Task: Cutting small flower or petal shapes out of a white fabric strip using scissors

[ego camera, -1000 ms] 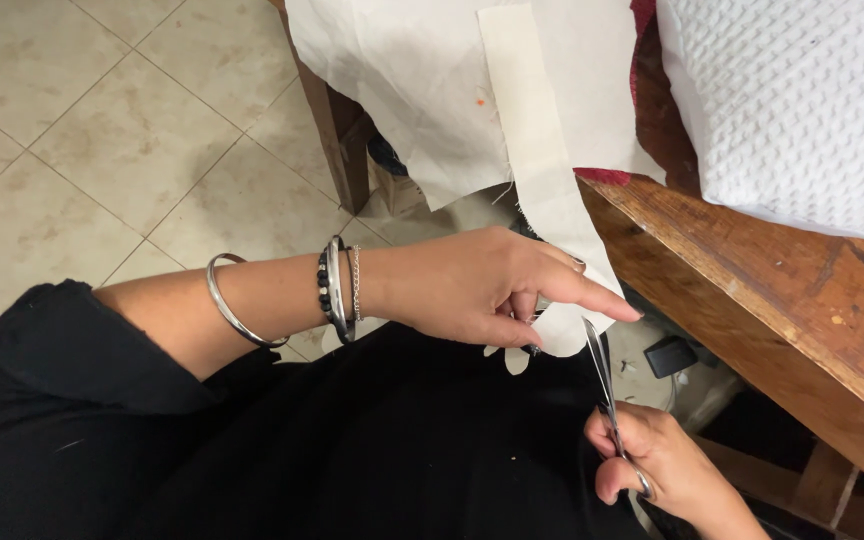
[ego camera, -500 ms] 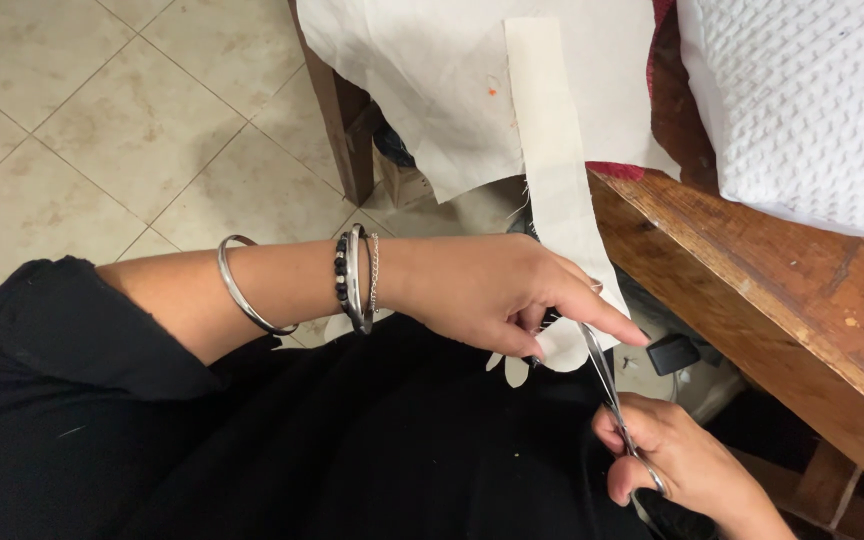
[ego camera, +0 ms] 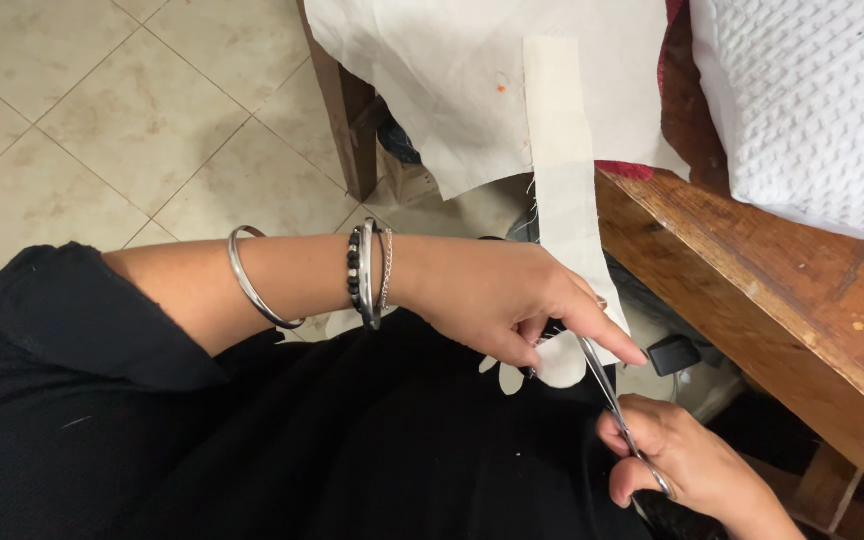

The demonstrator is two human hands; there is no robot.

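My left hand (ego camera: pixel 512 300) pinches the lower end of a long cream fabric strip (ego camera: pixel 564 180) that hangs down from the wooden table (ego camera: pixel 792 310). The forefinger stretches along the strip's edge. Bangles and a bead bracelet sit on that wrist. My right hand (ego camera: pixel 682 465) grips metal scissors (ego camera: pixel 607 385), fingers through the handles, blades pointing up into the strip's rounded cut end (ego camera: pixel 557 362) just under my left fingers. Small cut fabric pieces (ego camera: pixel 504 375) lie on my black lap.
A large cream cloth (ego camera: pixel 452 90) drapes over the table's end above the strip. A white textured cloth (ego camera: pixel 812 110) covers the tabletop at right. A small black object (ego camera: pixel 674 354) lies below the table edge. Tiled floor (ego camera: pixel 102 120) spreads to the left.
My left hand and the strip have shifted slightly right and down in view. The scissors stay at the strip's lower end with my right hand a little lower.
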